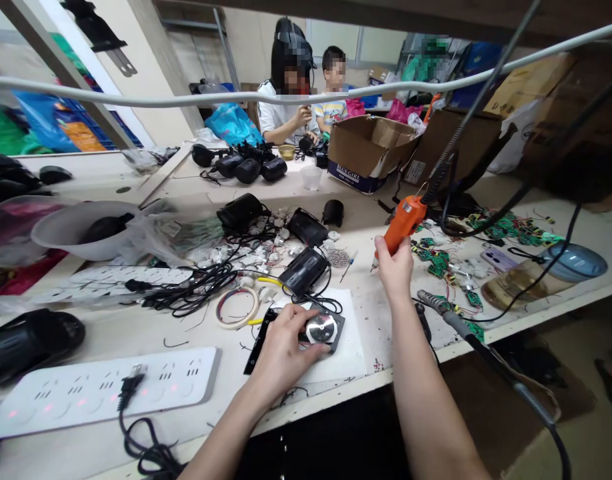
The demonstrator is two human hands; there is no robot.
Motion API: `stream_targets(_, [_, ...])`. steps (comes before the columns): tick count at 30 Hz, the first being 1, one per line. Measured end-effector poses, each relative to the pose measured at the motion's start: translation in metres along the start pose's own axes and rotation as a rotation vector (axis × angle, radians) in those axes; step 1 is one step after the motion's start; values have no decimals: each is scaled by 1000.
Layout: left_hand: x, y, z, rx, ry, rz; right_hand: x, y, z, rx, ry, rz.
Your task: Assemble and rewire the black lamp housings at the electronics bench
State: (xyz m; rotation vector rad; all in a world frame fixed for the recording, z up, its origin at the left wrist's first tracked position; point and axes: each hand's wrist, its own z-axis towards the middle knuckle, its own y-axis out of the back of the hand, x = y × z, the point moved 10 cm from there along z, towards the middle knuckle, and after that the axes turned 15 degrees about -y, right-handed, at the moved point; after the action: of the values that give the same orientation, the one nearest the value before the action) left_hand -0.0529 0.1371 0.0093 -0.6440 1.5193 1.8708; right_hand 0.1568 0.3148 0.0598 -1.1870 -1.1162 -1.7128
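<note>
My left hand (289, 340) grips a small square black device with a shiny round metal disc (321, 328) on its top, low over a white sheet (353, 327). A flat black panel (259, 347) lies just left of it. In my right hand (396, 267) is an orange electric screwdriver (405, 220), hanging on a coiled cord from above, its tip pointing down toward the bench. Between and beyond my hands lie a black housing with a cord (305, 272), a pile of small screws (337, 258) and a blue-and-white pen (349, 265).
A white power strip (106, 387) lies at the front left, near a roll of tape (237, 308). Green circuit boards (439, 260), a soldering iron (436, 303) and a jar of amber liquid (516, 287) are right. An open cardboard box (369, 150) stands behind. Two people sit across.
</note>
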Motion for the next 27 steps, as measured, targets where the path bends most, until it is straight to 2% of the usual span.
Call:
stream_targets(3, [-3,4,3,-42,-40,-53,26,-7,-13,73,94,52])
stream_targets(6, [-5,6,5,-60,-61,-47,55,-14,-44,271,185,193])
stream_targets(11, [-7,4,7,-79,-65,-54,74,-31,-82,662,88,390])
stream_targets(13, [-6,2,7,-74,-53,-63,78,-34,-90,765,35,455])
stream_targets(19, [-3,1,5,-77,-12,-57,93,-25,-102,767,-42,525])
stream_targets(27, [-6,1,7,-95,-37,-69,97,-21,-118,666,-68,577])
